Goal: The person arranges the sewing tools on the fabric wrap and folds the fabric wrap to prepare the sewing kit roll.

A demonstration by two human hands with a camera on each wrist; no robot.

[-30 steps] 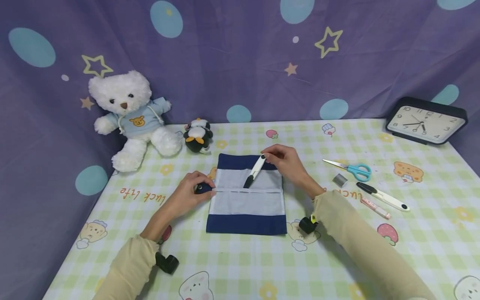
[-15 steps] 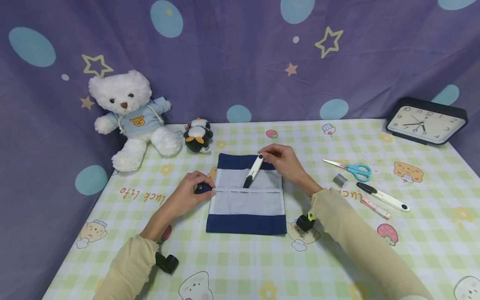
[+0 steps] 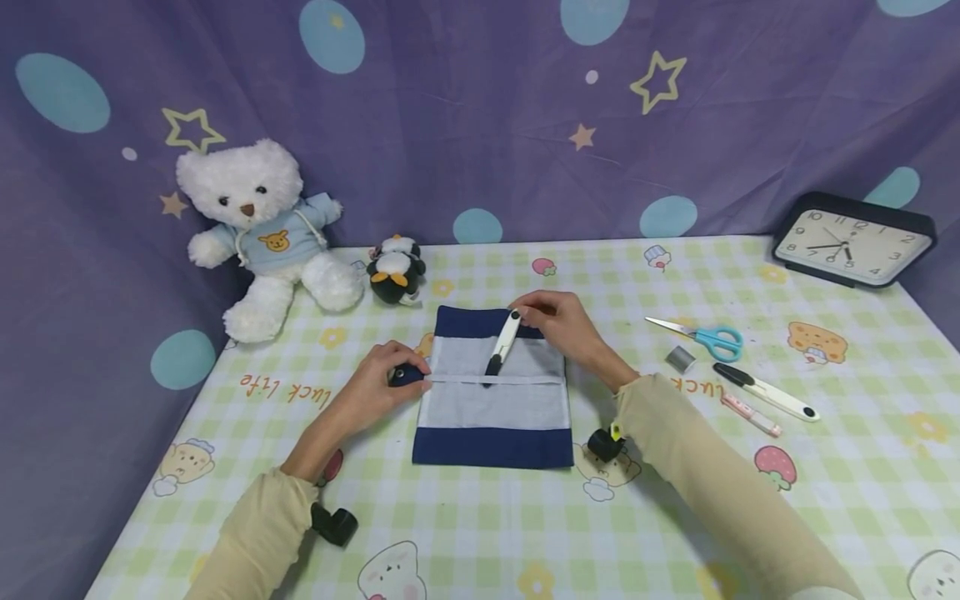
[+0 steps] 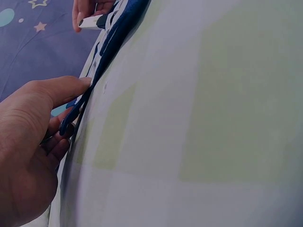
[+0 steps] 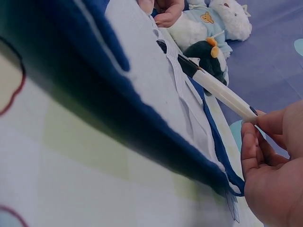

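A navy and light grey fabric pouch [image 3: 495,408] lies unfolded, with a pale elastic band [image 3: 525,380] across its middle. My left hand [image 3: 382,383] pinches its left edge beside a navy snap tab [image 3: 407,376]. My right hand [image 3: 562,325] pinches the rear end of a slim white tool with a black tip [image 3: 504,340], held at a slant over the pouch. In the right wrist view the elastic band [image 5: 174,71] crosses over the black part of the white tool [image 5: 227,97], and its tip shows beyond. The tool's exact kind cannot be told.
Right of the pouch lie blue-handled scissors [image 3: 716,342], a small grey cylinder [image 3: 681,359], a second white tool with a black end [image 3: 772,396] and a pink-and-white stick [image 3: 752,416]. Behind are a white teddy bear [image 3: 277,237], a penguin plush [image 3: 395,271] and a clock [image 3: 855,243].
My right hand has shifted a little left with the white tool. The tool's tip, above the band before, now passes under the elastic band. The left hand stays put.
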